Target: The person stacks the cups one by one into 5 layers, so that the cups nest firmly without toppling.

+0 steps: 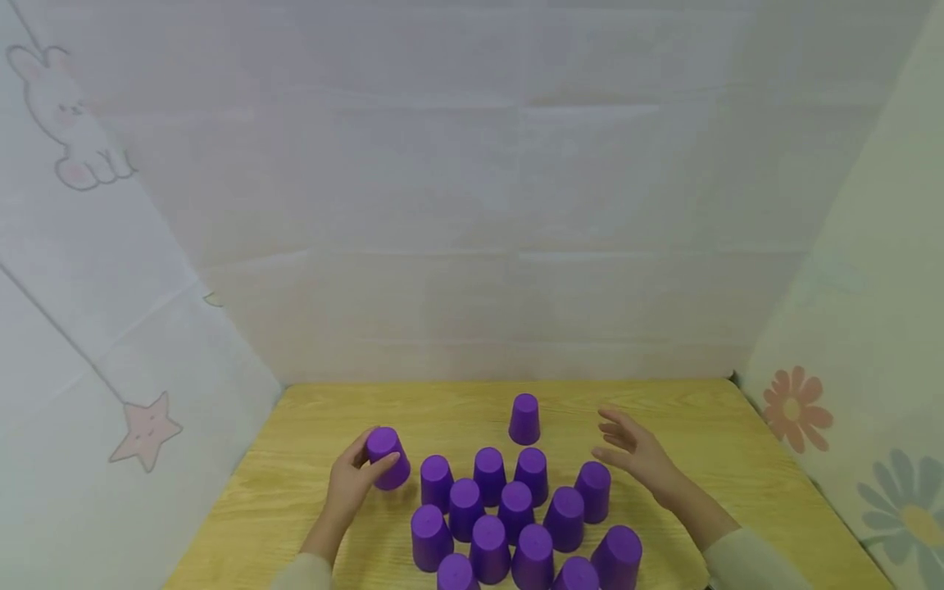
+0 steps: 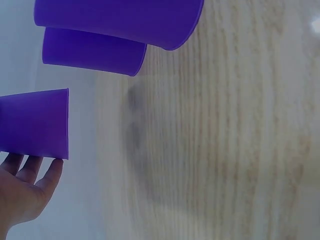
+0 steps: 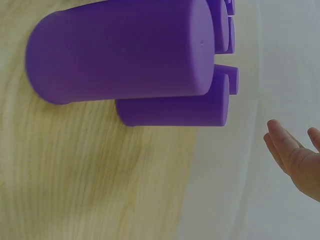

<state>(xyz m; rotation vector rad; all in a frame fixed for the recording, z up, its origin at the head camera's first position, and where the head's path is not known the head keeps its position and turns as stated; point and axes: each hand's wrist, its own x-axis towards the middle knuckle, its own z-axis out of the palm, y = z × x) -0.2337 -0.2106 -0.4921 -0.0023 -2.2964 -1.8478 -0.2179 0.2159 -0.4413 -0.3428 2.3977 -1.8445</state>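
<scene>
My left hand (image 1: 350, 482) grips an upside-down purple cup (image 1: 388, 459) at the left of the group, thumb on the near side. The left wrist view shows this held cup (image 2: 35, 124) with the fingers (image 2: 31, 170) along its wall. My right hand (image 1: 640, 459) hovers at the right with nothing in it, its fingers loosely extended; the nearest cup (image 1: 592, 492) stands below and left of it, apart. In the right wrist view the right hand (image 3: 297, 160) is only partly in frame. Several more purple cups (image 1: 489, 549) stand mouth down between the hands.
A lone purple cup (image 1: 524, 419) stands behind the group, toward the back of the wooden table (image 1: 324, 410). Pale cloth (image 1: 472, 205) with printed figures hangs behind and on both sides. Cups at the front are cut off by the head view's lower edge.
</scene>
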